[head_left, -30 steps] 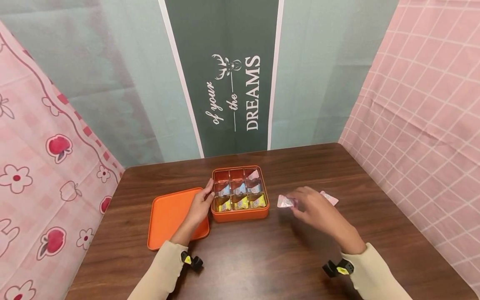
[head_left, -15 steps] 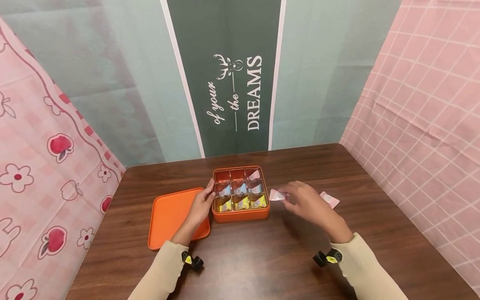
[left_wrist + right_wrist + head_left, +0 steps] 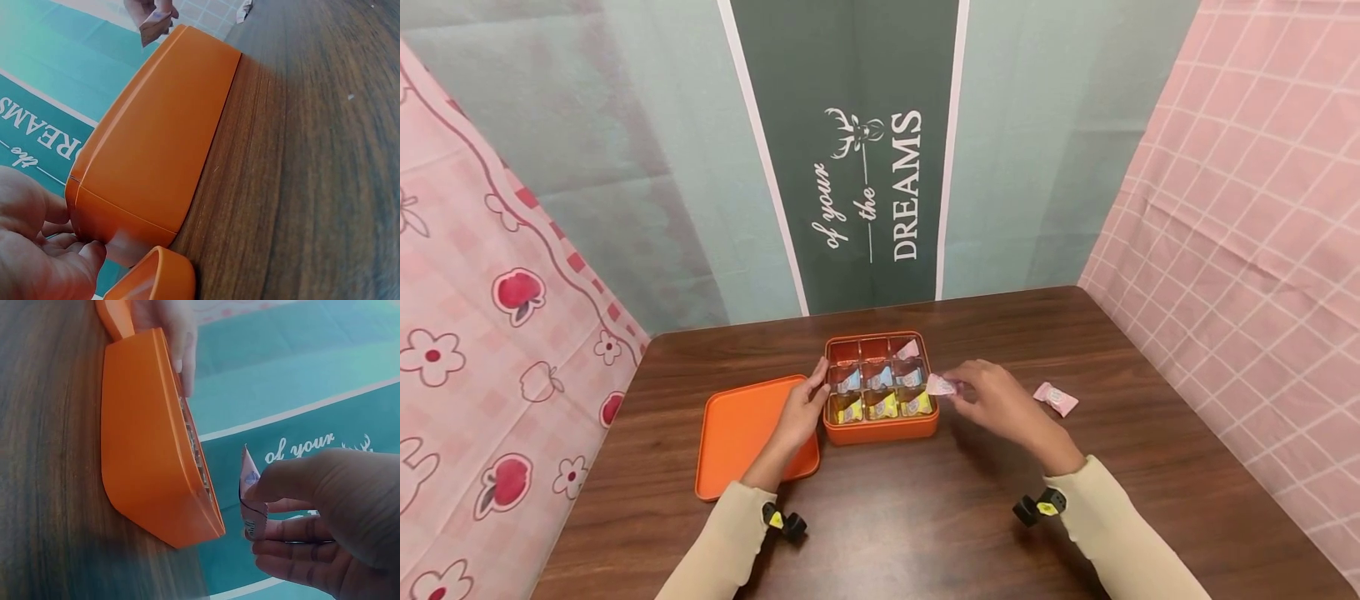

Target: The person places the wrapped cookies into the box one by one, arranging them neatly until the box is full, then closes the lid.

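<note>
An orange square box (image 3: 880, 431) with a divided clear insert stands on the table. Yellow-wrapped candies (image 3: 882, 406) fill its front row and blue-wrapped ones (image 3: 878, 379) the middle row; one pink-wrapped candy (image 3: 907, 350) sits in the back right compartment. At the box's left side my left hand (image 3: 803, 407) rests with fairly straight fingers against the wall and rim. My right hand (image 3: 1000, 402) pinches another pink-wrapped candy (image 3: 250, 494) between thumb and fingers, just above the box's right rim. In the left wrist view the box wall (image 3: 150, 131) hides the contents.
An orange lid (image 3: 748, 429) lies left of the box, partly under my left forearm. One more pink-wrapped candy (image 3: 1056, 398) lies on the brown wooden table (image 3: 910, 517), right of my right hand. Fabric hangings surround the table at the back and sides.
My right hand has moved left with the pinched candy, from the table's right part to the box's right rim. My left hand, the box and the lid have stayed in place.
</note>
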Action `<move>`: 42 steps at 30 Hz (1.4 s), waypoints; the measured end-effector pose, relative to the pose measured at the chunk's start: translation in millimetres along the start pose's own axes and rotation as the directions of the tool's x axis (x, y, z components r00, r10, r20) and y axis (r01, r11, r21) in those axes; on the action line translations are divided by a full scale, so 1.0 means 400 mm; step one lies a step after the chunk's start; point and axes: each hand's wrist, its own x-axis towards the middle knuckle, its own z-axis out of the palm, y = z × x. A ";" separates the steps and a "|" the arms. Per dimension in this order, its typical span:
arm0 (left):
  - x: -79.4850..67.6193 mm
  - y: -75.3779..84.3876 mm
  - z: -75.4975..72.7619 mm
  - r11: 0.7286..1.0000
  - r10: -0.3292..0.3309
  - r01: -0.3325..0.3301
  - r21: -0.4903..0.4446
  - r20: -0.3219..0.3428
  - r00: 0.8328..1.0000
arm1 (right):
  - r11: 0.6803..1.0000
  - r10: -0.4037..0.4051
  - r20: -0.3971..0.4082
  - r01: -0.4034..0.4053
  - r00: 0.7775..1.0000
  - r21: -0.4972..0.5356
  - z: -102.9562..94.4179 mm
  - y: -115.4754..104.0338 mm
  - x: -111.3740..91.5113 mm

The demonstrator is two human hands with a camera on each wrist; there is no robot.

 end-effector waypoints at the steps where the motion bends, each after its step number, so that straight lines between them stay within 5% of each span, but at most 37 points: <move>1: -0.001 -0.001 -0.001 1.000 0.001 -0.001 0.000 0.000 1.000 | 1.000 0.006 0.001 -0.006 1.000 0.003 0.003 -0.001 0.005; 13: 0.000 -0.006 -0.009 1.000 0.001 -0.001 -0.010 0.012 1.000 | 0.997 0.073 0.043 -0.074 0.996 0.033 0.020 -0.018 0.055; 35: 0.004 -0.001 -0.006 1.000 0.005 -0.005 -0.021 0.003 1.000 | 1.000 0.027 0.028 -0.027 0.999 -0.007 0.055 -0.034 0.156; 42: -0.005 0.015 -0.007 1.000 0.012 -0.012 -0.007 0.004 1.000 | 0.997 0.081 0.072 -0.079 0.994 -0.023 0.061 -0.040 0.172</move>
